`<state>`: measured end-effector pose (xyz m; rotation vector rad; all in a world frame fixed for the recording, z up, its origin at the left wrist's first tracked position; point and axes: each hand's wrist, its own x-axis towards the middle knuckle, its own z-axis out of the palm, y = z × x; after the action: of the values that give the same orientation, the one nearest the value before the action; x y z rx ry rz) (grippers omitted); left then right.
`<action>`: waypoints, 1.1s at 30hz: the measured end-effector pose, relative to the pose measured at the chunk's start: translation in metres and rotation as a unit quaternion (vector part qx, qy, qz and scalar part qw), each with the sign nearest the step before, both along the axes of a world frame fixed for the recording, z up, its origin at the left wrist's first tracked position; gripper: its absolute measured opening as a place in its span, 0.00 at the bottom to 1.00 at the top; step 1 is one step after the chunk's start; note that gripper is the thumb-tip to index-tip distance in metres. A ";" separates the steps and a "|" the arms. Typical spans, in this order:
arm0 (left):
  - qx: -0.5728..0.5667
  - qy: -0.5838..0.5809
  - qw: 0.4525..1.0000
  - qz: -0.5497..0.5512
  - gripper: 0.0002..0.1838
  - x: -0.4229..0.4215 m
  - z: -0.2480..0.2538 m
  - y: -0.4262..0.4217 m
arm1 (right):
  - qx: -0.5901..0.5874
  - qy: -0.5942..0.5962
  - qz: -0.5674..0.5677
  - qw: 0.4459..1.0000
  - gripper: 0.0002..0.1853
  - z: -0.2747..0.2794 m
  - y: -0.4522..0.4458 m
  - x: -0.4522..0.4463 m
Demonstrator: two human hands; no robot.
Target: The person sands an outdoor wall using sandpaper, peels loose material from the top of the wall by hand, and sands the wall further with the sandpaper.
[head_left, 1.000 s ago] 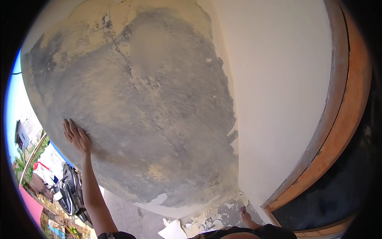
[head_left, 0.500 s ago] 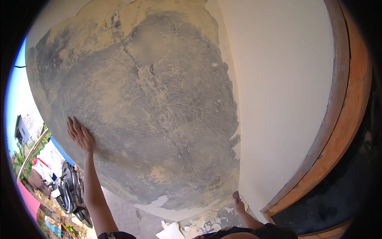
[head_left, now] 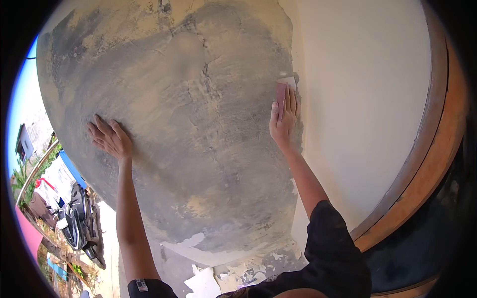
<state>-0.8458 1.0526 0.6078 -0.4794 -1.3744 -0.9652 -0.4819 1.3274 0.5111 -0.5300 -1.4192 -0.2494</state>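
My left hand (head_left: 110, 139) lies against the grey, stripped wall (head_left: 169, 129) at its left side, fingers spread, holding nothing. Higher up at the right edge of the bare patch, my right hand (head_left: 285, 115) holds a folded piece of reddish-brown sandpaper (head_left: 281, 97) against the wall, with a pale part showing above the fingertips. A rough crack runs down the patch between the two hands. Smooth white wall (head_left: 357, 109) meets the grey area just right of my right hand.
An orange-brown wooden frame (head_left: 397, 218) curves along the right, around a dark pane. Peeled paint flakes (head_left: 203, 283) lie on the floor below. A motorcycle (head_left: 77, 218), a white cloth and a pink cloth (head_left: 29, 233) are outside at the lower left.
My right hand has risen from low near the floor to the upper right of the patch, bringing the sandpaper to the wall. My left hand has moved slightly up and right in view.
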 end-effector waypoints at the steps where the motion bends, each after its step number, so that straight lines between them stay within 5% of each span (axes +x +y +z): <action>1: -0.007 -0.006 1.000 -0.005 0.31 0.002 0.001 0.000 | 0.005 0.006 -0.023 1.000 0.26 0.015 0.014 -0.008; 6: -0.018 -0.011 1.000 -0.015 0.31 0.006 0.001 0.000 | -0.067 0.101 -0.098 0.988 0.25 0.083 0.024 -0.065; 8: -0.021 -0.012 0.999 -0.024 0.31 0.009 0.000 -0.001 | 0.066 -0.053 -0.029 0.996 0.26 0.098 -0.011 -0.086; 11: -0.029 -0.006 0.999 -0.021 0.32 0.004 -0.001 -0.002 | 0.190 -0.293 0.021 0.937 0.26 0.123 0.011 -0.056; 13: -0.020 -0.004 1.000 -0.012 0.33 0.007 0.002 0.000 | 0.092 -0.099 0.039 0.990 0.26 0.142 0.052 -0.025; 18: -0.022 0.012 1.000 -0.009 0.34 0.005 0.000 0.001 | 0.119 -0.047 -0.005 0.992 0.25 0.148 -0.009 -0.093; 20: -0.034 0.000 0.999 -0.014 0.33 -0.001 -0.005 -0.002 | 0.213 -0.232 0.067 0.947 0.25 0.123 -0.052 -0.119; 22: -0.037 0.009 0.999 -0.015 0.33 -0.003 0.001 -0.001 | 0.202 -0.243 0.032 0.948 0.25 0.139 -0.031 -0.094; 25: -0.027 0.006 0.999 -0.026 0.34 0.009 0.002 -0.004 | 0.017 -0.056 -0.069 0.996 0.27 0.162 0.043 -0.033; 30: -0.041 0.011 0.999 0.000 0.34 0.003 0.000 -0.005 | 0.104 -0.025 -0.011 0.994 0.27 0.162 -0.017 -0.100; 33: -0.047 0.031 0.998 -0.001 0.33 -0.003 0.000 -0.006 | 0.211 -0.212 0.066 0.952 0.24 0.136 -0.046 -0.111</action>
<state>-0.8486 1.0468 0.6077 -0.5767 -1.3682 -0.8826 -0.5930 1.2815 0.6476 -0.0230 -1.7461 -0.5685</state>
